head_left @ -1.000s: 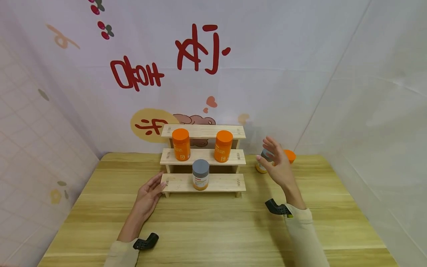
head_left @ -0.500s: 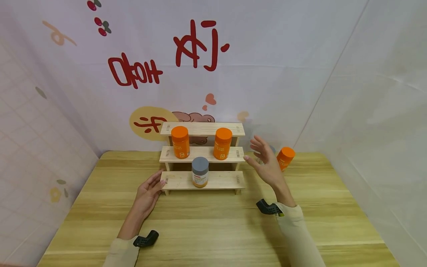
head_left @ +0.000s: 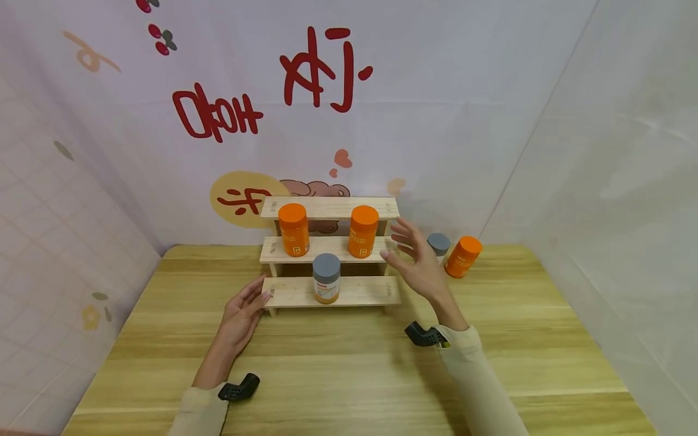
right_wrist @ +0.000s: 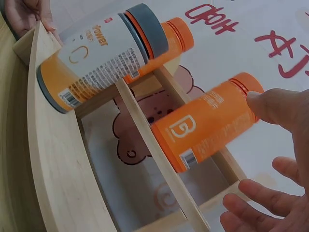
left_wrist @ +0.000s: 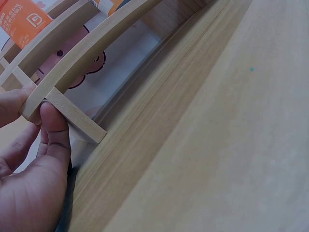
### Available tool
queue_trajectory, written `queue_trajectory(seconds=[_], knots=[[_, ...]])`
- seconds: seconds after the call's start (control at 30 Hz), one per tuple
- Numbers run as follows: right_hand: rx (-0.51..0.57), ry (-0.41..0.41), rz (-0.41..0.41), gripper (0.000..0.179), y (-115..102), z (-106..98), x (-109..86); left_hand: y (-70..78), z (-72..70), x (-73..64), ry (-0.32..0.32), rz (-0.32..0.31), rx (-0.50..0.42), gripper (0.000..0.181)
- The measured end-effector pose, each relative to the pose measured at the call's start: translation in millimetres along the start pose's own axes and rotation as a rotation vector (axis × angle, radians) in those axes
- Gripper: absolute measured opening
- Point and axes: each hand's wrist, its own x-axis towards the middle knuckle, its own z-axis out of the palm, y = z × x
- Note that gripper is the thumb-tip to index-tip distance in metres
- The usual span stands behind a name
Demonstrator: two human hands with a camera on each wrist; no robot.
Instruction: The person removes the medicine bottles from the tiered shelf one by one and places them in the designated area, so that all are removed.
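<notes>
A three-step wooden display shelf (head_left: 368, 292) stands at the back of the table. My left hand (head_left: 240, 318) pinches the left end of its lowest step, thumb above and a finger underneath in the left wrist view. An orange bottle (head_left: 294, 232) and a second orange bottle (head_left: 362, 234) stand upright on the middle step. On the lowest step sits a grey-lidded bottle (head_left: 326, 280) with a white and orange label (right_wrist: 91, 58). My right hand (head_left: 418, 266), fingers spread and holding nothing, hovers at the shelf's right end, closest to the second orange bottle.
Right of the shelf, a grey-lidded bottle (head_left: 438, 243), partly behind my right hand, stands beside another orange bottle (head_left: 463, 257) on the wooden table (head_left: 327, 369). A white printed cloth (head_left: 436, 121) hangs right behind the table.
My right hand has moved left, away from the two bottles on the table, to the shelf's right end. The left hand keeps its hold on the lowest step.
</notes>
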Motion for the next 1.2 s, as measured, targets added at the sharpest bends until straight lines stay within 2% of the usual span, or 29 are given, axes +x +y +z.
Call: queue_trajectory(seconds=[0.27, 0.53, 0.83, 0.97, 1.2], knots=[[0.03, -0.011, 0.017, 0.076, -3, 15, 9.0, 0.8, -1.7, 0.1, 0.008, -0.008, -0.006, 0.066], [0.02, -0.001, -0.006, 0.07, -8, 24, 16.6, 1.3, -1.0, 0.3, 0.006, -0.005, -0.006, 0.067], [0.029, 0.007, 0.054, 0.071, -17, 39, 23.9, 1.5, -0.9, -0.2, -0.009, 0.001, 0.001, 0.068], [0.017, 0.016, 0.063, 0.072, -8, 47, 29.2, 2.3, -0.3, -1.6, -0.001, 0.0, 0.004, 0.068], [0.001, 0.054, 0.066, 0.067, -7, 55, 31.9, 1.5, -0.1, -1.6, 0.004, -0.004, 0.003, 0.068]])
